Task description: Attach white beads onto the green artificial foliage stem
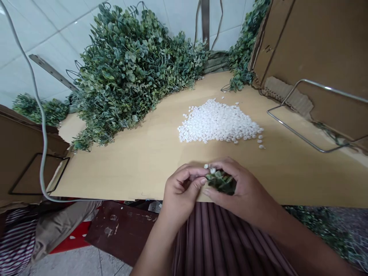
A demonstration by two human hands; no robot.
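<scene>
Close to the table's front edge, my right hand (238, 184) is closed around a small artificial leaf sprig (220, 181) with green leaves. Two small white beads or berries (212, 170) show at the sprig's upper left, between my hands. My left hand (185, 184) has its thumb and forefinger pinched together at the sprig's left side. What lies between those fingertips is too small to make out. Beyond my hands, a heap of small white bead-like pieces (218, 122) is spread on the tan table (138, 165), a few of them loose at its edges.
A large pile of artificial greenery (135, 69) fills the table's back left. Cardboard boxes stand at the right (319, 57) and left (25, 153). A bent metal wire frame (304, 142) juts over the right side. A grey cable (43, 126) hangs at the left, near another person's leg (63, 226).
</scene>
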